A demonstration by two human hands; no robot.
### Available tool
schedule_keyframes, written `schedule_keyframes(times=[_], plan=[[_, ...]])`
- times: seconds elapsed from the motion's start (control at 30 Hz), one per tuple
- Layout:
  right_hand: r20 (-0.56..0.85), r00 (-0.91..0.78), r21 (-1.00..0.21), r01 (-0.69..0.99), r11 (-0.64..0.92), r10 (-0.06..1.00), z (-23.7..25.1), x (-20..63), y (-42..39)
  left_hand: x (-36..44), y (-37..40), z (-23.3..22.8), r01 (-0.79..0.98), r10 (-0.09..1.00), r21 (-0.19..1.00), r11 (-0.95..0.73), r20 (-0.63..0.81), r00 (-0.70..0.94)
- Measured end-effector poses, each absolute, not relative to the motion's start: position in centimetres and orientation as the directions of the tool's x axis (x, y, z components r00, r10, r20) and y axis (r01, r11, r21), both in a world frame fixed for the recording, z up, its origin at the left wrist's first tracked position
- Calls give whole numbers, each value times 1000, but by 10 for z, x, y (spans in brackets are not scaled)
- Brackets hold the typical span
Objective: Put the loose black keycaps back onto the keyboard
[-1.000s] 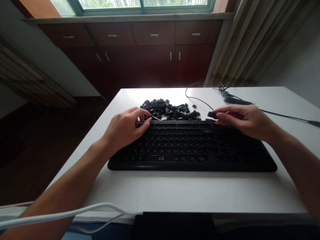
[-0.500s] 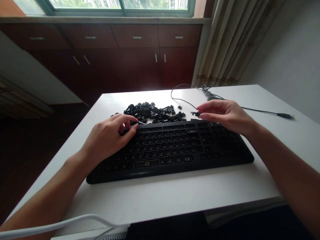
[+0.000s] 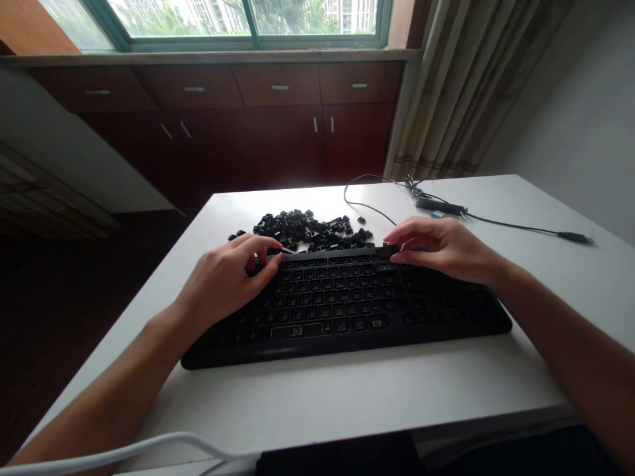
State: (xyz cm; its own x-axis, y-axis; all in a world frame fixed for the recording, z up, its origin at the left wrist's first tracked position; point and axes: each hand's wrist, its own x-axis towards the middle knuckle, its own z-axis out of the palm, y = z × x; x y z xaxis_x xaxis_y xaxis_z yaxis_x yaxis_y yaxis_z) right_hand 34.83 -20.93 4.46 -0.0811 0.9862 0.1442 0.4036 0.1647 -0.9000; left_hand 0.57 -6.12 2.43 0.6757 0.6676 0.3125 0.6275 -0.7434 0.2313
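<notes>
Right hand (image 3: 441, 250) pinching a black keycap (image 3: 393, 249) over the stripped keyboard (image 3: 347, 301), left hand (image 3: 225, 281) curled loosely, gripping nothing; risk of keycap seating crooked or slipping into the loose keycap pile (image 3: 310, 228).

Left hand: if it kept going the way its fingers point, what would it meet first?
Probably the keycap pile just past the keyboard's top edge; the left hand's fingers point up-right at it. Depth is unclear.
</notes>
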Motion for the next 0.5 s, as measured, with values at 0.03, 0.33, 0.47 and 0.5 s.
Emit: schedule_keyframes(times=[0.03,0.33,0.47,0.5], plan=[[152,-83,-890,423,173,985,44,349,-209,6,-62,24,624,663,228,-747,311,681],[299,-72,-648,716,258,951,49,359,-219,9,-68,23,520,565,223,-825,360,742],[430,18,-594,759,267,903,43,371,-258,10,-69,20,449,492,201,-870,406,770],[463,40,-588,762,273,885,38,373,-270,10,-69,19,435,477,197,-879,416,774]])
